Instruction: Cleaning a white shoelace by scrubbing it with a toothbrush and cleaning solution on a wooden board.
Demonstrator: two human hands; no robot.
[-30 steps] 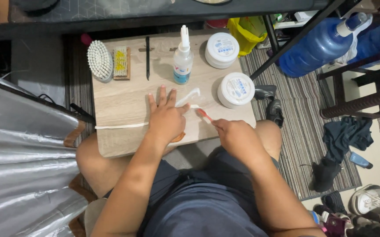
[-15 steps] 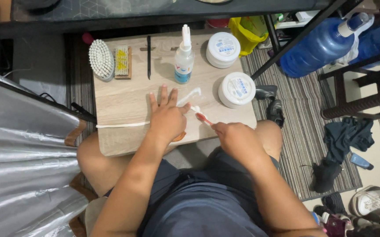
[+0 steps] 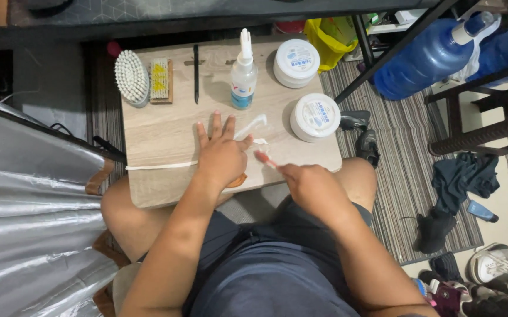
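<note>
Left hand (image 3: 221, 154) flat, fingers spread; right hand (image 3: 311, 186) in closed grip.

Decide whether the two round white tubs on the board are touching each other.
Apart. The head view shows bare wood between the far white tub and the near white tub.

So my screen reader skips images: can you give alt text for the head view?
Seen from above, a seated person's left hand presses flat on a wooden board across the lap, while the right hand holds a small brush near a white strip.
</note>
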